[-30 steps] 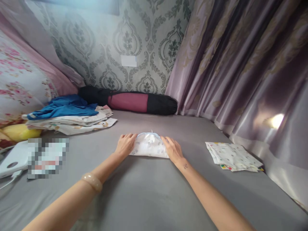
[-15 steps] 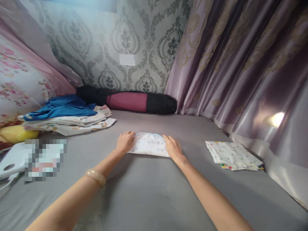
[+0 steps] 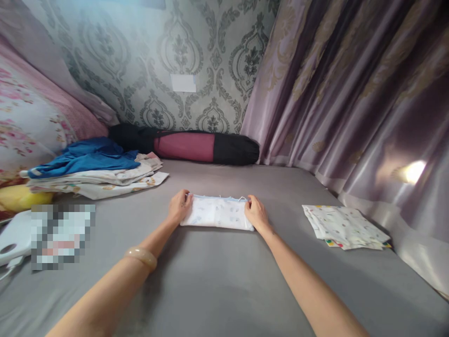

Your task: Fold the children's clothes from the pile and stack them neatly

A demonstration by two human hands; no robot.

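White, faintly printed cloth [image 3: 217, 214] lies before me in the head view, on the grey sheet [image 3: 217, 276] between my two hands. My left hand [image 3: 180, 206] pinches its far left corner, fingers curled against the thumb; my right hand [image 3: 257, 211] grips the far right corner likewise. It is already folded into a flat strip; whether another fold remains, I can't tell. To my right a patterned stack [image 3: 347, 227] lies folded, while the blue garment [image 3: 87, 157] on my left is bunched. I can read no writing: the wall card [image 3: 183, 83] looks blank, and pixelation covers the flat item [image 3: 66, 236].
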